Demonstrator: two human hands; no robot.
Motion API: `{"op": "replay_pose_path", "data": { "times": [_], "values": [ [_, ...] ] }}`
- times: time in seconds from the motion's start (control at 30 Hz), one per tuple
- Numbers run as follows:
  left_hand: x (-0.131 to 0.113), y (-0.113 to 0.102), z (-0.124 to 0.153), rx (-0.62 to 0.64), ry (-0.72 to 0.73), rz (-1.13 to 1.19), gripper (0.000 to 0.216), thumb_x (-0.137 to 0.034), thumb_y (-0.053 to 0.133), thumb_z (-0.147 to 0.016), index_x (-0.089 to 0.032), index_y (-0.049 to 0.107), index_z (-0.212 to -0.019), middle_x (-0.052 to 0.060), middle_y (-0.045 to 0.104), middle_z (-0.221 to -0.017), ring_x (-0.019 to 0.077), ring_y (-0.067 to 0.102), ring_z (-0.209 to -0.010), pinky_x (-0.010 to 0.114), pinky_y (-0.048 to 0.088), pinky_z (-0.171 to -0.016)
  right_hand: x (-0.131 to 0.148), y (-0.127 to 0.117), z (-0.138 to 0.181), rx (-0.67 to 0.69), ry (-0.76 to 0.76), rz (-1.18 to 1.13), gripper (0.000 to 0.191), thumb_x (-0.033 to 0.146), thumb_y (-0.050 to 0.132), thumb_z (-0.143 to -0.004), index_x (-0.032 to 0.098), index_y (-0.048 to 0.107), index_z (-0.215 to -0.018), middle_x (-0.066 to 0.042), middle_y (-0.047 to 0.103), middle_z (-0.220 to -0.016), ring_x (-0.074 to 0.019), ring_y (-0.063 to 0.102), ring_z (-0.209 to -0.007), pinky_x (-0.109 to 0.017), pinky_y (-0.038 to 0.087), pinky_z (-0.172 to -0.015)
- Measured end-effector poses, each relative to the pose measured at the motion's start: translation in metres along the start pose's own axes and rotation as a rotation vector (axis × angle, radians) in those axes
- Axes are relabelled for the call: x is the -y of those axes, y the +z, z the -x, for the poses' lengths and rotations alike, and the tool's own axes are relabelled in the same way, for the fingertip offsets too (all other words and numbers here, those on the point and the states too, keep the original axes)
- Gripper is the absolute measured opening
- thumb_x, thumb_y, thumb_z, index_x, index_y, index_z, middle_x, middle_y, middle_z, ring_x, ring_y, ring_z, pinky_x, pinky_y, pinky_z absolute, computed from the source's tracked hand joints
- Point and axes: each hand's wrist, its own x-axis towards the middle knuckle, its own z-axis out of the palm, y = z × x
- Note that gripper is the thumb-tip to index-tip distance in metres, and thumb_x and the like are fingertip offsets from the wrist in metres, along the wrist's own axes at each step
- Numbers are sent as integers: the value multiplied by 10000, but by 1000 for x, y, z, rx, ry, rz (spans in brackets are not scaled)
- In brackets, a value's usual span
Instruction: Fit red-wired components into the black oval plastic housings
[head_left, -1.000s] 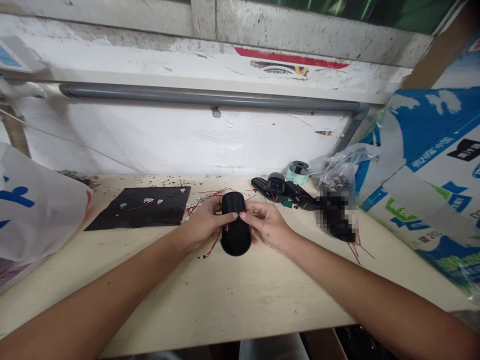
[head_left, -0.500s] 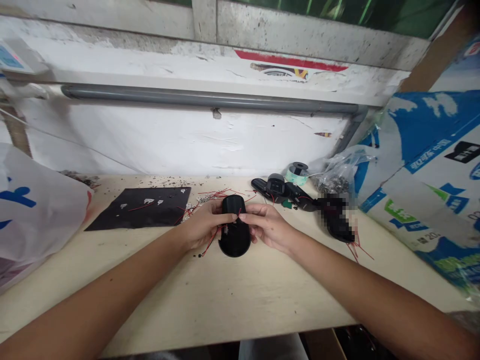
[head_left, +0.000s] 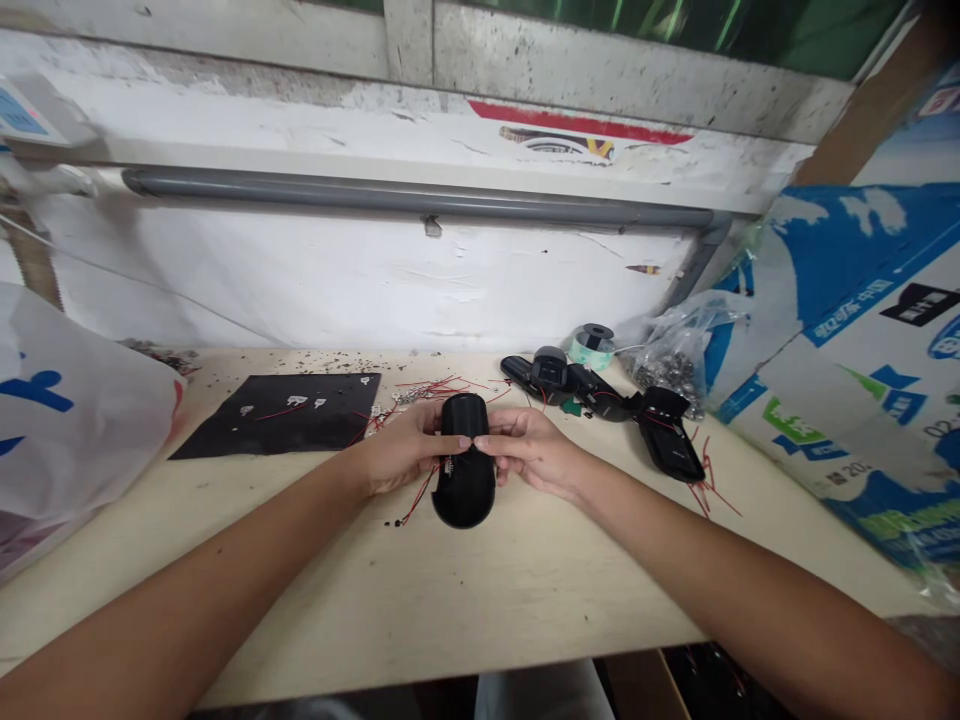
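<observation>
Both my hands hold a black oval plastic housing [head_left: 465, 495] upright over the middle of the plywood bench [head_left: 525, 590]. My left hand [head_left: 405, 450] pinches its left side, and my right hand [head_left: 529, 452] meets it from the right, fingertips at its upper part. Thin red wires [head_left: 418, 497] trail from the housing's left side down to the bench. My fingers hide the housing's middle. Just beyond my right hand lie several similar black housings, the nearest an open shell [head_left: 667, 435] with red wires by it.
On the left lies a black mat [head_left: 277, 415] with small pale parts and red wires. A tape spool [head_left: 592, 347] and a clear bag of metal pieces [head_left: 671, 360] stand at the back right. Plastic bags [head_left: 67, 420] [head_left: 847, 400] flank the bench, and a white wall rises behind.
The black housing has shifted slightly lower and tilted a little between my hands. My view has drifted slightly too.
</observation>
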Motion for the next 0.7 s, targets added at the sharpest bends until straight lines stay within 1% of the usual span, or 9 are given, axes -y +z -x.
{"op": "replay_pose_path", "data": {
  "times": [0.1, 0.23, 0.43, 0.5, 0.57, 0.7],
  "values": [
    [0, 0, 0, -22, 3, -28, 430, -246, 848, -733, -139, 678, -1113, 131, 722, -1075, 225, 720, -903, 297, 561, -788, -2, -1, -1, -13, -12, 21, 394, 333, 921, -606, 116, 738, -880, 4, 651, -686, -66, 528, -466, -205, 504, -426],
    [0, -3, 1, 16, -20, 30, 462, -245, 853, -728, -144, 666, -1137, 138, 718, -1097, 242, 721, -935, 330, 565, -831, 0, -1, 0, 5, 6, 18, 393, 334, 918, -619, 117, 735, -890, 4, 649, -694, -63, 524, -472, -206, 511, -434],
    [0, -5, 1, 30, -36, 44, 485, -240, 842, -747, -159, 646, -1184, 145, 704, -1149, 235, 720, -948, 316, 569, -824, 1, -2, 1, 40, 13, 10, 391, 313, 920, -622, 115, 732, -903, 9, 648, -701, -57, 527, -469, -198, 513, -432],
    [0, -4, 1, 30, -27, 34, 479, -246, 853, -734, -141, 654, -1158, 147, 713, -1114, 239, 716, -941, 317, 566, -823, -1, -3, 0, 49, -11, 24, 383, 323, 918, -630, 113, 729, -888, 9, 647, -683, -68, 546, -463, -206, 523, -428],
    [-1, -4, 1, 21, -25, 21, 482, -251, 865, -717, -128, 660, -1136, 139, 724, -1053, 237, 714, -907, 309, 563, -790, -4, -4, -1, 58, -30, 38, 386, 335, 916, -634, 109, 726, -884, 7, 650, -669, -80, 562, -457, -218, 537, -427],
    [-1, -4, 1, 17, -27, 11, 492, -236, 867, -713, -129, 659, -1147, 117, 729, -976, 224, 711, -855, 293, 551, -736, -5, -5, -2, 64, -23, 36, 399, 328, 915, -635, 101, 724, -902, 1, 661, -675, -87, 574, -458, -228, 548, -433]
  ]
}}
